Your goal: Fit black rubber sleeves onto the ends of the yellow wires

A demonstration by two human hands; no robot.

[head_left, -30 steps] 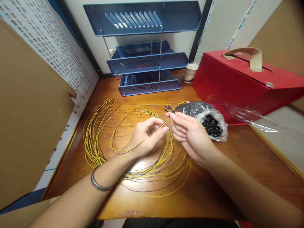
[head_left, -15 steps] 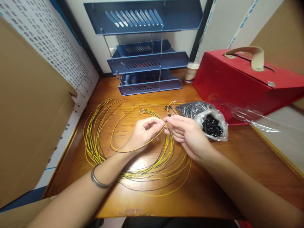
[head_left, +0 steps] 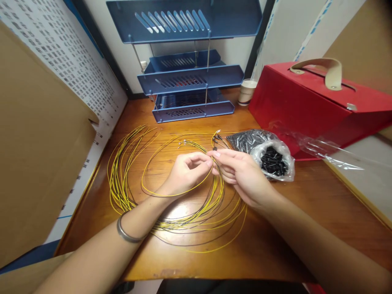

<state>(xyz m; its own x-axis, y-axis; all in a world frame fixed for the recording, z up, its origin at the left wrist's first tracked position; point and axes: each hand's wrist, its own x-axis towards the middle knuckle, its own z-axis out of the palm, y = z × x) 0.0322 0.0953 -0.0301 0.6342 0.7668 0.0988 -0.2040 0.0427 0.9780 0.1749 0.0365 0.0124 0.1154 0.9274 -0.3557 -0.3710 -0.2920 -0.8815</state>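
My left hand pinches a thin yellow wire between thumb and fingers. The wire loops back over my left wrist. My right hand meets it fingertip to fingertip, also closed on the wire. A small black sleeve shows just above the right fingertips; the wire's end with a metal tip sticks up beyond. Beneath the hands lies a coiled bundle of yellow and black wires, spread across the table. Several metal-tipped ends point up behind my left hand. My fingers hide the exact grip.
An open plastic bag of small black sleeves sits right of my right hand. Behind it stand a red box with a beige handle and a paper cup. A blue tiered tray rack is at the back. Cardboard borders the left.
My right fingertips have shifted slightly left, closer to my left hand. The black sleeve and the wire's tip have moved a little left with them.
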